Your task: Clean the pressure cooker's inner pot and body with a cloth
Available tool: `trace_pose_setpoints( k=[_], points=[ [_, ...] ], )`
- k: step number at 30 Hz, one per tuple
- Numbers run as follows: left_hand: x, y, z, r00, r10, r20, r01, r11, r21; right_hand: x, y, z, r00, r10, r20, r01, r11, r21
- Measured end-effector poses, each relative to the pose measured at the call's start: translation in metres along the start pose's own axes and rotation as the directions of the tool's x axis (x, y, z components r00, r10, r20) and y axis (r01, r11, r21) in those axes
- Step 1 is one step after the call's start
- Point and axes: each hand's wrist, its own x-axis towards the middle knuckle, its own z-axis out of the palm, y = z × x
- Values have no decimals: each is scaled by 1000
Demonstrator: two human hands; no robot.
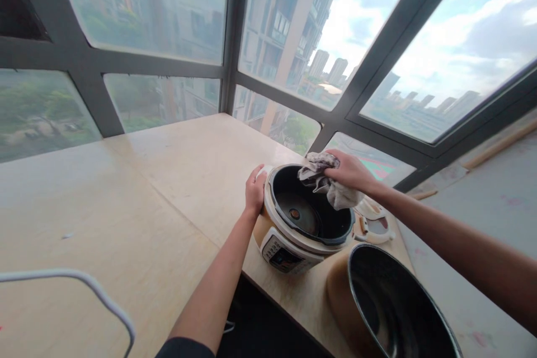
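Cream cooker (289,235) w/ black well, grey-white rag (331,184), tan table (168,190).

Inner pot (394,302) cut by bottom edge; right hand (350,170) fingers buried in cloth (331,187).

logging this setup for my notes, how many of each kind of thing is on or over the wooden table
rice cooker, left hand on its side: 1
cloth, held in the right hand: 1
inner pot: 1
white cord: 1
total: 4
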Motion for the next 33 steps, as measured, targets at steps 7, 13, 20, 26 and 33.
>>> trace_pose_setpoints(
  k=[7,13,20,26,33],
  points=[
    [-2,0,-1,1000,-3,10,3,1000,-26,22,-56,38,979,-135,-152,137,991,7],
    [-3,7,-1,995,53,81,-52,999,-8,19,-117,64,942,-335,12,328,915,-236],
    [-4,13,-1,1000,-20,3,20,1000,-6,37,-81,54,959,-247,141,280,901,-330],
    [-5,17,-1,1000,-25,-5,25,999,40,37,-20,34,983,26,184,34,948,-317],
    [-7,24,0,997,69,-19,-65,986,155,-7,26,11,963,175,203,-121,960,-253]
  ],
)
